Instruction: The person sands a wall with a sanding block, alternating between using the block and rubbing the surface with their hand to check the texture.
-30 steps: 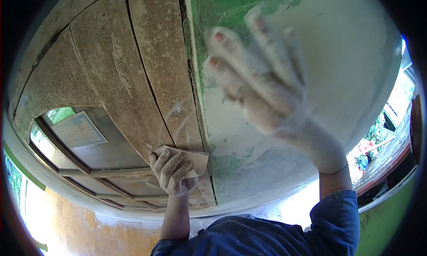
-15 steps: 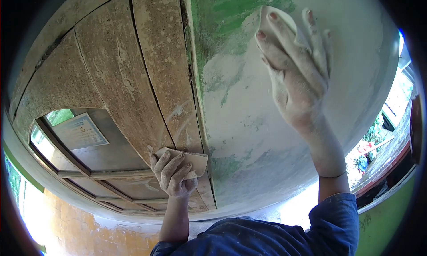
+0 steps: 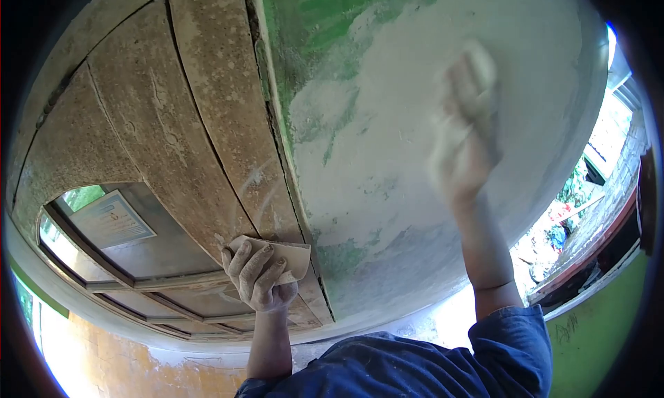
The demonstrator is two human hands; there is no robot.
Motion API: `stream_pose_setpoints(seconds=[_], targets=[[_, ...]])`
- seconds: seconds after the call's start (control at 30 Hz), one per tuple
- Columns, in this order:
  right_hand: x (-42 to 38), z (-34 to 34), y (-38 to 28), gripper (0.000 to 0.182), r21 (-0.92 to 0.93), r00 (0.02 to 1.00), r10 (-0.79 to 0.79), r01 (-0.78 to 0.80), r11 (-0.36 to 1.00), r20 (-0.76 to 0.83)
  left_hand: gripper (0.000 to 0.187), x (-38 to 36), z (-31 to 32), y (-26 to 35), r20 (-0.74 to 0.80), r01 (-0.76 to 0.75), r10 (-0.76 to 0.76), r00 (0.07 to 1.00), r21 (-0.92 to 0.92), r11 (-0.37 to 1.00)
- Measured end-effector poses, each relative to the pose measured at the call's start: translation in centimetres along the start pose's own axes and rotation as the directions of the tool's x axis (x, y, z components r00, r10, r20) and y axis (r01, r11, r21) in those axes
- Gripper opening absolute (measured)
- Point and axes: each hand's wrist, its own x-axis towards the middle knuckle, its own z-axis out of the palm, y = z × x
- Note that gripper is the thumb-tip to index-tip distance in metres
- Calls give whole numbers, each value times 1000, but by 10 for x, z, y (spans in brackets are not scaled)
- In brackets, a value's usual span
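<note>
My left hand is low beside the wooden frame, its dusty fingers wrapped around a folded piece of sandpaper. My right hand is up against the wall, smeared by motion and white with dust. Under its fingertips is another pale piece of sandpaper, also blurred, pressed to the wall. The wall around it is coated in whitish filler, with patches of green paint showing at the upper left and lower down.
Worn wooden boards run along the left, with a gap where they meet the wall. Below them are framed glass panes, one showing a paper notice. A bright opening is at the far right, above a green surface.
My right hand has swept downward along the wall with its sandpaper. The view has shifted slightly, while my left hand keeps its hold near the wooden frame.
</note>
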Motion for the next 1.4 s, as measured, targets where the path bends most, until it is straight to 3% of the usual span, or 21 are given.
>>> stream_pose_setpoints(seconds=[0.03, 0.1, 0.2, 0.27, 0.33, 0.37, 0.4, 0.57, 0.63, 0.7, 0.8, 0.83, 0.87, 0.9, 0.93, 1.0, 1.07, 1.13, 1.2, 1.3, 1.4], targets=[[-17, 2, -20, 27, 20, 993, 63, -65, 998, 99, 14, 0, 0, 0, 6, 1, -1, 1000, -1, 1000], [-45, -6, -48, 19, -88, 867, -168, 235, 968, 468, 15, 1, 0, 0, 2, -12, 12, 1000, 10, 1000], [-29, -20, -26, 25, -169, 890, -85, 178, 970, 447, 22, 3, -2, 1, 15, -48, 48, 999, 10, 999], [-9, -29, 8, 20, -274, 921, -126, 238, 932, 369, 21, 5, -1, 1, 18, -59, 59, 998, -1, 998], [-5, -34, 27, 20, -151, 999, 43, -41, 988, 7, 21, 4, -1, 0, 22, -68, 68, 997, -10, 998], [-19, -32, 28, 24, -285, 1000, 21, -22, 958, -5, 19, 1, -1, -1, 14, -49, 49, 999, 5, 999], [-31, -31, 24, 24, -295, 1000, 25, -25, 955, -4, 17, -1, -1, -1, 6, -30, 30, 1000, 22, 999], [-81, -30, -19, 10, -20, 903, -198, 222, 975, 382, 17, -1, -2, -4, 9, -64, 64, 998, 13, 998], [-44, -57, 3, 1, -218, 938, -64, 144, 965, 340, 17, 0, -1, -4, 9, -70, 70, 997, 17, 997], [-34, -71, 29, 6, -151, 999, 43, -40, 988, 19, 17, 0, -1, -4, 0, -72, 72, 997, -1, 997], [-51, -75, 23, 10, -321, 995, 87, -68, 944, 45, 17, 1, 0, -4, -3, -87, 87, 996, 8, 996], [-84, -56, 14, 13, 362, 918, 383, -325, 874, -100, 17, 1, 0, -4, -2, -88, 88, 996, 5, 996], [-100, -56, 0, 15, 85, 985, 152, -159, 984, 86, 17, 0, 0, -5, -2, -93, 93, 996, 12, 996], [-108, -57, -9, 18, -151, 945, -32, 85, 985, 325, 16, 0, 0, -5, -1, -97, 97, 995, 19, 995], [-110, -55, -11, 18, -155, 945, -29, 84, 984, 325, 16, -1, 0, -5, 1, -99, 99, 995, 15, 995], [-109, -54, -12, 14, -174, 943, -166, 223, 959, 290, 15, -1, 0, -5, 6, -98, 98, 995, 36, 995], [-96, -57, -7, 20, -189, 928, -131, 206, 960, 347, 15, 0, 1, -3, 8, -98, 97, 995, 39, 994], [-86, -42, -14, 48, -194, 914, -73, 162, 968, 399, 15, 2, 1, -3, 9, -103, 103, 995, 44, 994], [-82, -44, -14, 52, -204, 876, -91, 209, 956, 474, 14, 3, 1, -3, 7, -108, 108, 994, 36, 993], [-62, -51, -12, 60, -160, 719, -117, 305, 939, 685, 14, 3, 0, -4, 19, -115, 114, 993, 42, 993], [-39, -55, 2, 46, -64, 662, -229, 387, 920, 714, 14, 2, 1, -4, 12, -114, 114, 993, 53, 992]])
